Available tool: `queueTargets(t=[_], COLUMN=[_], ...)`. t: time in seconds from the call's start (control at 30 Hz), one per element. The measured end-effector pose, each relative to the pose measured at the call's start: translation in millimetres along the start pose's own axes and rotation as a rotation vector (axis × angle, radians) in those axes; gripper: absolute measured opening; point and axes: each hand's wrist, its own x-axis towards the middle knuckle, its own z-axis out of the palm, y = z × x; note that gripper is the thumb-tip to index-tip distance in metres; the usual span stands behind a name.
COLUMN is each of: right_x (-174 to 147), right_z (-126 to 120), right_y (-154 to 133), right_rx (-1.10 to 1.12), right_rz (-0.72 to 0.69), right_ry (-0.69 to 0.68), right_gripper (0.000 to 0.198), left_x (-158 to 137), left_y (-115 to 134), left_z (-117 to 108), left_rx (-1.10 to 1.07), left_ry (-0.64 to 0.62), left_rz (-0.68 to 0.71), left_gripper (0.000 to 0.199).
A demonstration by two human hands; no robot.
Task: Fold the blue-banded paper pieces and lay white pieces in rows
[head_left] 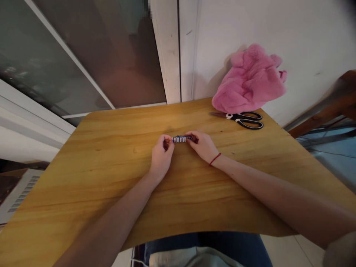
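Forearms (pixel 256 181), wooden table (pixel 116 148), left hand (pixel 162 155), right hand (pixel 205 145), fingers (pixel 195 134) pinching blue-white strip (pixel 179 139), white wall (pixel 236 22) (dark panels (pixel 102 48) alongside)

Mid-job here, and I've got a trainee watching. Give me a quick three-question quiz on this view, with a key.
1. True or false: the red cord is worn on the left wrist.
2. What is the main colour of the handles of the scissors? A) green B) black C) yellow
3. Fill in the blank: the small blue-and-white strip is held by ____ hand(s).

Key:
1. False; the red cord is on the right wrist.
2. B
3. both; the left hand and the right hand grip opposite ends.
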Motion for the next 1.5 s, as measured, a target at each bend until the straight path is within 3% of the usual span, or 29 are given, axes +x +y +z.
queueTargets(t=[0.13,0.3,0.63,0.73,0.97,1.13,1.33,1.5], right_x=[-0.6,-2.0,-1.6,-1.3,-1.9,-2.1,-2.0,-1.4], right_z=[-0.5,0.6,0.6,-0.1,0.4,1.1,0.7,-1.0], right_y=[-1.6,-5.1,-5.9,-5.0,-8.0,-7.3,-6.9,-7.7], right_rx=[-0.016,-0.037,-0.077,-0.058,-0.022,-0.012,0.004,0.052], right_rz=[0.004,-0.048,-0.074,-0.073,-0.076,-0.059,-0.067,-0.052], right_ry=[-0.008,-0.032,-0.099,-0.101,-0.181,-0.140,-0.164,-0.137], right_gripper=[0.018,0.026,0.019,0.018,0.024,0.023,0.025,0.019], left_x=[1.2,8.7,9.3,8.8,10.2,10.1,11.6,10.3], left_y=[-2.0,-9.0,-15.9,-15.9,-13.2,-11.8,-11.4,-9.5], left_z=[0.5,-1.6,-2.8,-2.7,-1.1,-1.5,-1.6,-1.6], left_rx=[0.007,0.064,0.243,0.243,0.337,0.368,0.347,0.256], left_ry=[-0.048,-0.004,-0.057,-0.047,-0.240,-0.226,-0.299,-0.247], left_rz=[-0.001,0.035,0.108,0.133,0.271,0.188,0.267,0.157], left_gripper=[0.003,0.007,0.006,0.015,0.011,0.011,0.010,0.008])
